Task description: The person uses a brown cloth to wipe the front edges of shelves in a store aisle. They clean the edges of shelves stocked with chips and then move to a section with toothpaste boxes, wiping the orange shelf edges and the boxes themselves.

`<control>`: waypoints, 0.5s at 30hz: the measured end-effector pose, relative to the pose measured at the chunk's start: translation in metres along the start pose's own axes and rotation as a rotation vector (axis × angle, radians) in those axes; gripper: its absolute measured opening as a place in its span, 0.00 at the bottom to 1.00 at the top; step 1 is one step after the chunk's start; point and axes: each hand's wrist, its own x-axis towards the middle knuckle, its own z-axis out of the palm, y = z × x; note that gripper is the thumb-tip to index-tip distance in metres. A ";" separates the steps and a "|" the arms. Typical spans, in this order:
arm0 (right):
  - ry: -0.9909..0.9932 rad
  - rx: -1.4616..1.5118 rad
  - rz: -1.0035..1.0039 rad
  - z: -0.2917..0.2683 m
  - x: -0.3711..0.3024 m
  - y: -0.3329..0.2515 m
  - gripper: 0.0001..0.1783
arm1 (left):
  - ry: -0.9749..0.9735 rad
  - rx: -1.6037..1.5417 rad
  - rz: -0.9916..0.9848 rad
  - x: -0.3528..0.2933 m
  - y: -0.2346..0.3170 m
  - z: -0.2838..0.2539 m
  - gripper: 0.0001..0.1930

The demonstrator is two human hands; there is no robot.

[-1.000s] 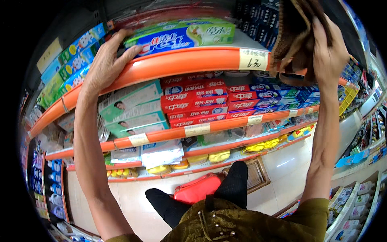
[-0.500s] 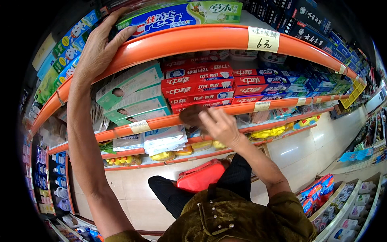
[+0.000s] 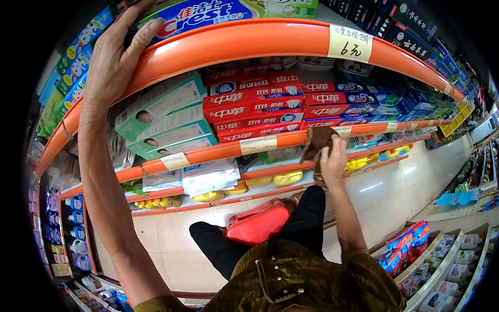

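Right fingers (image 3: 325, 155) grip a brown cloth (image 3: 318, 137) (lengthwise down toward the knee (image 3: 314, 202)); left fingers (image 3: 142, 39), grip unclear.

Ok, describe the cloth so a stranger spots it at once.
On the orange-edged shelves, find the second rail from the top. There the right hand holds the cloth: dark brown, limp and crumpled, unlike the stiff red boxes nearby.

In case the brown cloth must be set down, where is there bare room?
Bare: tiled floor between the right forearm and the red-and-blue bags; a small grey patch of upper shelf between the blue-and-green toothpaste box and the dark boxes. Crowded: the shelf below, packed with red toothpaste boxes and pale green cartons.
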 end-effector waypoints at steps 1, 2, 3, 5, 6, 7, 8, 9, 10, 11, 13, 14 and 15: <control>0.027 0.000 0.010 0.010 -0.004 -0.009 0.18 | -0.011 -0.009 0.000 0.001 0.001 0.000 0.28; 0.055 0.005 0.018 0.019 -0.008 -0.021 0.18 | 0.034 0.010 0.015 -0.001 0.002 -0.002 0.29; -0.007 0.008 -0.034 0.025 -0.011 -0.035 0.18 | 0.081 0.020 0.035 -0.003 0.001 0.000 0.30; -0.078 0.013 -0.140 0.028 -0.013 -0.061 0.18 | 0.138 0.068 0.060 -0.001 -0.002 0.004 0.32; -0.091 0.026 -0.203 0.028 -0.014 -0.067 0.18 | 0.141 0.081 0.053 0.000 -0.003 0.005 0.32; -0.135 0.035 -0.186 0.030 -0.013 -0.066 0.18 | 0.146 0.104 0.038 -0.002 -0.005 0.005 0.32; -0.118 0.013 -0.183 0.028 -0.010 -0.061 0.18 | 0.151 0.127 0.023 -0.002 -0.006 0.005 0.32; -0.101 -0.009 -0.180 0.022 -0.006 -0.050 0.19 | 0.171 0.147 0.051 -0.002 -0.004 0.006 0.31; -0.089 -0.019 -0.180 0.018 -0.004 -0.040 0.19 | 0.176 0.161 0.059 -0.002 -0.001 0.004 0.30; -0.108 -0.029 -0.080 0.014 -0.002 -0.026 0.19 | 0.183 0.167 0.065 -0.003 0.001 0.004 0.30; -0.007 -0.043 -0.033 0.001 0.008 -0.004 0.18 | 0.204 0.214 0.096 -0.002 0.006 0.002 0.26; 0.013 -0.052 0.004 -0.004 0.011 0.003 0.17 | 0.216 0.235 0.095 -0.004 0.006 0.002 0.26; 0.030 -0.065 -0.020 -0.002 0.011 0.004 0.17 | 0.228 0.256 0.095 -0.005 0.005 0.002 0.25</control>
